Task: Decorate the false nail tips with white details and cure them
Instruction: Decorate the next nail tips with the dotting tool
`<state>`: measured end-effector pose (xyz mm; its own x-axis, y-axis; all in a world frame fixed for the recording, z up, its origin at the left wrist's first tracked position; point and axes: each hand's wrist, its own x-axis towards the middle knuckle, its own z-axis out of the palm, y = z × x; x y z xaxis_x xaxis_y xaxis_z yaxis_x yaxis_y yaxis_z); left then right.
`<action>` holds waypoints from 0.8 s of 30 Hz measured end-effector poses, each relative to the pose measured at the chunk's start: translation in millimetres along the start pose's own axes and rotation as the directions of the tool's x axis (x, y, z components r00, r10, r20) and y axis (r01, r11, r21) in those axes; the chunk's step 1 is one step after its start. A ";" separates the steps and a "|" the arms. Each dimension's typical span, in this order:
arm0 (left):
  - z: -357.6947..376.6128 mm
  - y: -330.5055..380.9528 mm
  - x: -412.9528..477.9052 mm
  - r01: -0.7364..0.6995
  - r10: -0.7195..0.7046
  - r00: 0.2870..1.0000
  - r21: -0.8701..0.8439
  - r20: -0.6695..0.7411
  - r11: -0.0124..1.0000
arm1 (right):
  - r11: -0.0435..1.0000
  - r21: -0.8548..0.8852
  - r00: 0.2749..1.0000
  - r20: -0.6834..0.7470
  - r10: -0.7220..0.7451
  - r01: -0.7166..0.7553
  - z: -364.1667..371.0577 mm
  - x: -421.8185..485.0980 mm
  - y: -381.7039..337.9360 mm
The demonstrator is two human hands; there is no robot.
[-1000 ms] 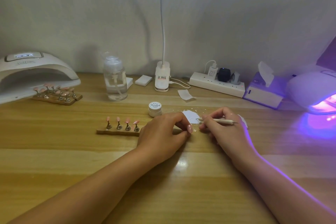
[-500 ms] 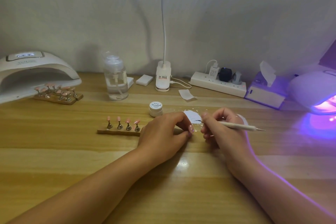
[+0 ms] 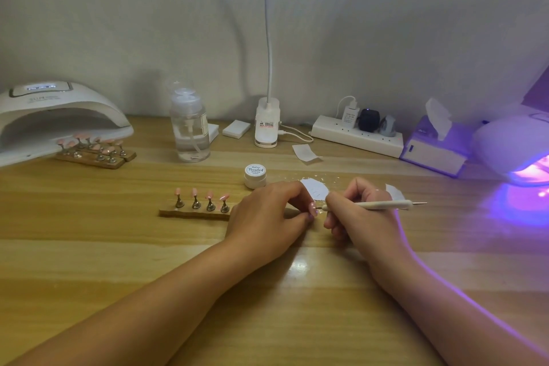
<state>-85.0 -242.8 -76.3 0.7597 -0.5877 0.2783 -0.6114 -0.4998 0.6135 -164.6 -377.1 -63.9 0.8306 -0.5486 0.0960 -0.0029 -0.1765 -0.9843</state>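
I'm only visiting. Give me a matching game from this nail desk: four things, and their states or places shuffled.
Things:
1 dotting pen
2 false nail tip
3 white jar
4 far-right lamp

States:
a glowing purple
b lid on
c pinched by the left hand
d held in the right hand

Pairs: 1-d, 2-c, 3-b, 4-a

Left forearm (image 3: 166, 318) and right forearm (image 3: 445, 318) were bare from the frame edge to the wrists. Left hand (image 3: 267, 217) and right hand (image 3: 362, 220) were bare too. A thin violet rim of light lay along the right forearm's outer edge. Fingernails were too small to judge.
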 end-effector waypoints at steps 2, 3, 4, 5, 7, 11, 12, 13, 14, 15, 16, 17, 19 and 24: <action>0.3 -0.4 0.1 -0.001 0.001 1.000 -0.001 -0.003 1.000 | 1.000 -0.004 1.000 0.006 -0.002 0.002 -0.6 -0.3 0.0; 0.5 -0.6 0.3 0.000 0.000 1.000 0.000 -0.006 1.000 | 1.000 -0.006 1.000 0.010 -0.005 0.005 -1.2 -0.1 0.7; 0.6 -0.7 0.3 0.001 -0.001 1.000 0.000 -0.008 1.000 | 1.000 -0.009 1.000 0.012 -0.011 0.011 -1.8 0.4 1.7; 0.8 -0.7 0.5 0.000 0.000 1.000 -0.001 -0.009 1.000 | 1.000 -0.011 1.000 0.009 -0.018 0.018 -2.3 0.9 2.4; 0.9 -0.9 0.5 -0.003 0.003 1.000 -0.009 -0.009 1.000 | 1.000 -0.004 1.000 -0.004 -0.024 0.024 -2.9 1.3 3.2; 0.9 -1.0 0.6 -0.003 0.003 1.000 -0.010 -0.008 1.000 | 1.000 0.006 1.000 -0.006 -0.024 0.024 -2.3 1.2 2.4; 1.0 -1.0 0.6 -0.002 0.002 1.000 -0.008 -0.010 1.000 | 1.000 -0.001 1.000 -0.001 -0.024 0.024 -2.1 1.1 2.2; 1.1 -0.9 0.7 -0.002 0.002 1.000 -0.007 -0.010 1.000 | 1.000 -0.007 1.000 0.003 -0.023 0.023 -1.9 1.0 2.0; 1.1 -0.9 0.6 -0.002 0.002 1.000 -0.005 -0.010 1.000 | 1.000 -0.012 1.000 0.007 -0.020 0.020 -1.8 1.0 1.7; 1.1 -0.9 0.7 -0.002 0.002 1.000 -0.003 -0.010 1.000 | 1.000 -0.014 1.000 0.010 -0.017 0.017 -1.6 0.7 1.4; 1.1 -1.0 0.6 -0.002 0.002 1.000 -0.003 -0.010 1.000 | 1.000 -0.013 1.000 0.010 -0.015 0.015 -1.5 0.5 1.1; 1.1 -1.0 0.6 -0.003 0.003 1.000 -0.004 -0.011 1.000 | 1.000 -0.006 1.000 0.007 -0.016 0.016 -1.6 0.3 1.1; 1.1 -1.0 0.6 -0.004 0.004 1.000 -0.005 -0.012 1.000 | 1.000 0.018 1.000 -0.011 -0.019 0.019 -2.2 0.3 1.1; 1.0 -0.5 0.8 -0.004 0.004 1.000 -0.007 -0.010 1.000 | 1.000 0.002 1.000 -0.003 -0.020 0.020 -1.8 0.5 1.6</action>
<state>-84.3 -243.6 -77.1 0.7591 -0.5837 0.2882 -0.6131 -0.4923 0.6178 -165.1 -379.2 -65.2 0.8287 -0.5474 0.1163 0.0151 -0.1859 -0.9825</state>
